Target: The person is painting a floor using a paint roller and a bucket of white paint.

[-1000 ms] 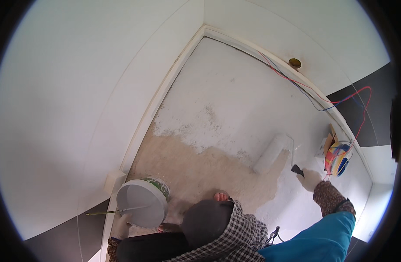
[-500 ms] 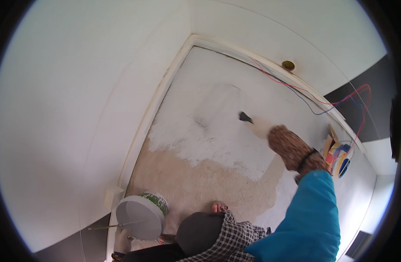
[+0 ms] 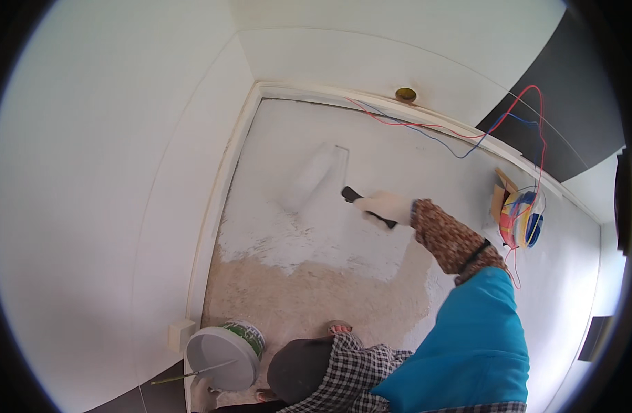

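My right hand [image 3: 387, 206], in a pale glove, is closed round the black handle [image 3: 351, 195] of a paint roller. Its roller head [image 3: 310, 177] is smeared by motion and lies over the white-coated part of the floor [image 3: 371, 241]. Down at the lower left, my gloved left hand [image 3: 204, 397] grips the edge of a bucket [image 3: 245, 361]; its fingers are partly hidden. The bucket is tilted, grey inside, with a green and white outside. A thin stick [image 3: 174, 377] lies across its rim.
Bare tan floor [image 3: 295, 292] lies between the white coat and my foot [image 3: 340, 328]. Red and blue wires [image 3: 460, 138] trail along the far wall to an open cardboard box [image 3: 502, 196] and a colourful bag [image 3: 522, 220]. A round hole [image 3: 405, 95] sits in that wall.
The view has shifted, so the floor and far wall appear farther left. My right hand and the roller handle show more clearly. The roller stays over the white area; my left hand remains at the bucket.
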Demonstrator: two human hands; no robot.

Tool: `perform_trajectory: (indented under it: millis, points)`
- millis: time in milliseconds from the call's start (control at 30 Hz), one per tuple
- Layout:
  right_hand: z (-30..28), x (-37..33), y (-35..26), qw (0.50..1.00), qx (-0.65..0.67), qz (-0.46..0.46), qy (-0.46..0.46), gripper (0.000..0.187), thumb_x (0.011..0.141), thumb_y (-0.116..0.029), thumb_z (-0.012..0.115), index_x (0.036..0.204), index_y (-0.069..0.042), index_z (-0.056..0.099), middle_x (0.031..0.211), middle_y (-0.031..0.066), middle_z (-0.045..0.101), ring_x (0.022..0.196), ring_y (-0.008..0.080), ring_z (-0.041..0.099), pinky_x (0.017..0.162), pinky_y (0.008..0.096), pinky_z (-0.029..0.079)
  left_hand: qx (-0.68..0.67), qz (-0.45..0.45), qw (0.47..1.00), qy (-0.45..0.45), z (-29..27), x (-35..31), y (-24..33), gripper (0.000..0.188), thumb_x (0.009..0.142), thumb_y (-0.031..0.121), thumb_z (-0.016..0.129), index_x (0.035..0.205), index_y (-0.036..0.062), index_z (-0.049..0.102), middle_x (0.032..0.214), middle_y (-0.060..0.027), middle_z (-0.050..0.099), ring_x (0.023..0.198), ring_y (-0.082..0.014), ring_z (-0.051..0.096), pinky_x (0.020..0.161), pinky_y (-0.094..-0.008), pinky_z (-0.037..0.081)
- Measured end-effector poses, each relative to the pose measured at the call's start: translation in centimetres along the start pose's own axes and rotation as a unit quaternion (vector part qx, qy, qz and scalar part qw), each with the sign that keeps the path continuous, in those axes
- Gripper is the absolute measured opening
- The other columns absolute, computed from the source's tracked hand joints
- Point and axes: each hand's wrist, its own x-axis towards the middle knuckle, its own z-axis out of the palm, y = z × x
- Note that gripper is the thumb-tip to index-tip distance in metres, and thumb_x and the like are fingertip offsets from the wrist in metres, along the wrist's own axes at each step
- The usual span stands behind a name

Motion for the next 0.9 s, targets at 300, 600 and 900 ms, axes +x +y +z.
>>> perform_trajectory:
  millis: [300,600,900]
  points:
    - [0.1,-14.9,2.0,0.910,-0.318,-0.050,0.260,0.035,0.087,-0.032,0.061,0.105,-0.003,0.062,0.078,0.0209,0.065,0.077,0.0384,0.065,0.070,0.0462,0.049,0.071,0.033,0.996,-0.046,-1.3,2.0,-2.6,0.045,0.074,-0.005,0.070,0.118,0.0031,0.063,0.104,-0.0132,0.066,0.085,-0.0269,0.063,0.074,-0.0354,0.051]
    - [1.2,-4.6,3.6,0.877,-0.404,-0.090,0.243,0.029,0.089,-0.031,0.057,0.102,-0.005,0.061,0.088,0.0197,0.067,0.084,0.0384,0.066,0.075,0.0495,0.051,0.220,0.226,0.949,-0.006,-1.0,1.8,-3.1,0.041,0.062,0.010,0.086,0.097,0.0003,0.065,0.087,-0.0161,0.065,0.075,-0.0306,0.069,0.062,-0.0359,0.055]
    - [-2.8,13.2,-4.7,0.800,-0.512,-0.202,0.240,0.023,0.088,-0.025,0.058,0.103,-0.009,0.062,0.090,0.0184,0.068,0.086,0.0381,0.067,0.076,0.0497,0.052,-0.338,-0.181,0.923,-0.001,0.8,-1.2,1.9,0.038,0.094,0.020,0.058,0.130,0.0092,0.057,0.127,-0.0073,0.059,0.117,-0.0236,0.055,0.091,-0.0418,0.046]
